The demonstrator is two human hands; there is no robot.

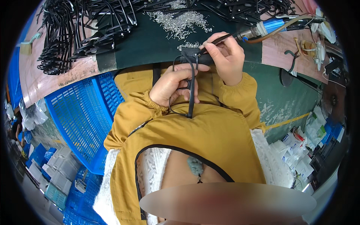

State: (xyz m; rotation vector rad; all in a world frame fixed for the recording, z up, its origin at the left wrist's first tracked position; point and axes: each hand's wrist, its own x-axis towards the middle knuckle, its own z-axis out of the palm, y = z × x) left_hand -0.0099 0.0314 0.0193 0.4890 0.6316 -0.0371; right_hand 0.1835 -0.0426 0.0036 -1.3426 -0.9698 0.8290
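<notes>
My left hand (169, 87) is closed around a black eyeglass frame (191, 90), held upright over my lap at the table's edge. Its upper end rests by a dark block (190, 52) at that edge. My right hand (229, 56) pinches a slim black piece (221, 38), which looks like a temple arm, close to the frame's upper corner. Whether the two are joined there I cannot tell. Just beyond lies a small group of tiny silver pins or screws (189, 45), with a larger heap (183, 24) farther back on the dark mat.
Black eyeglass parts (60, 41) pile up at the back left; more (240, 9) lie at the back right. A blue tool (273, 25) with a brown hose reaches in from the right, its tip near my right hand. A blue plastic crate (77, 116) stands left of my lap.
</notes>
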